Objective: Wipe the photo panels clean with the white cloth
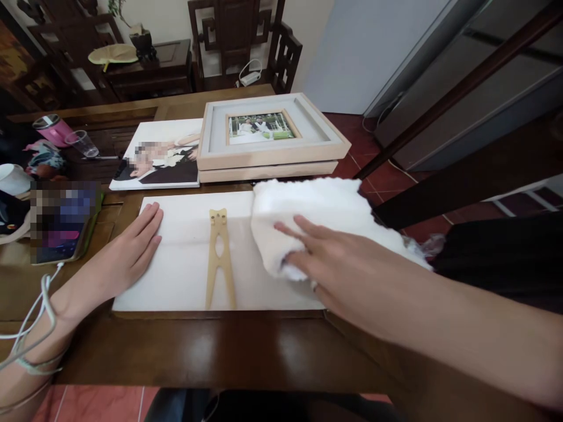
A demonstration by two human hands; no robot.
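A white rectangular board (185,252) lies flat near the table's front edge. On its middle rests a pale yellow A-shaped stand (219,258) with small screws at its top. My left hand (132,249) lies flat over the board's left edge, fingers stretched out. A white cloth (325,205) with a ruffled edge covers the board's right part and spreads past it. Pressed onto that cloth is my right hand (316,249), its fingers bent into the fabric; a ring shows on one finger. What lies under the cloth is hidden.
Behind the board are stacked wooden picture frames (268,152) and a photo panel (162,155). A charging phone (65,225), a clear plastic cup (82,143), a pink tumbler (55,130) and a white cup (14,179) stand or lie left. Carved chairs (240,35) are beyond.
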